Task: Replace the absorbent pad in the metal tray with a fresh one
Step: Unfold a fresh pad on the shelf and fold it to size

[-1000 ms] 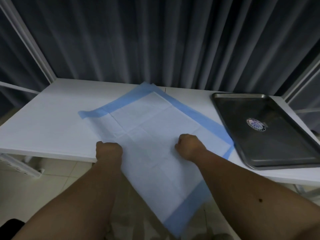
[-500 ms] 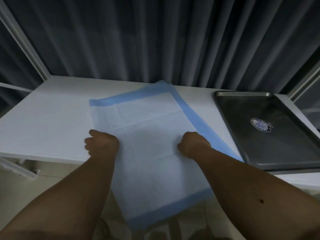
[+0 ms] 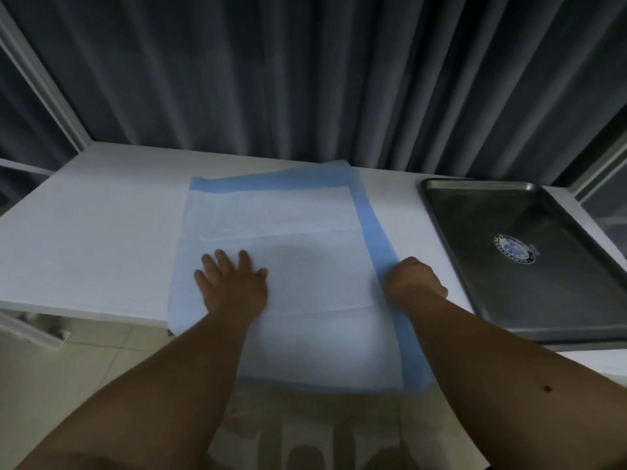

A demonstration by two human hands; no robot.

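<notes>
Head view, nearest first: two bare forearms reach forward over pale floor tiles [image 3: 101, 361]. The absorbent pad [image 3: 305, 266], a thin rectangular sheet of soft white quilted material with a smooth blue border, lies across the front edge of the white table [image 3: 95, 239]; its near end overhangs the edge and hangs free above the floor. Fold creases cross the white area. The left hand [image 3: 230, 283] lies flat on the pad's left half, palm down, fingers straight and slightly spread, pressing the sheet to the tabletop. The right hand [image 3: 414, 279] sits at the pad's right blue border with fingers curled under; it appears to pinch that edge, though the contact itself is hidden beneath the knuckles. Just beside the pad to the right, apart from it, rests the metal tray [image 3: 441, 212]: rectangular, shallow, dull brushed steel with a rolled rim and rounded corners, a round printed sticker [image 3: 514, 249] on its bare floor. Behind the table hangs a dark grey pleated curtain [image 3: 305, 79].
</notes>
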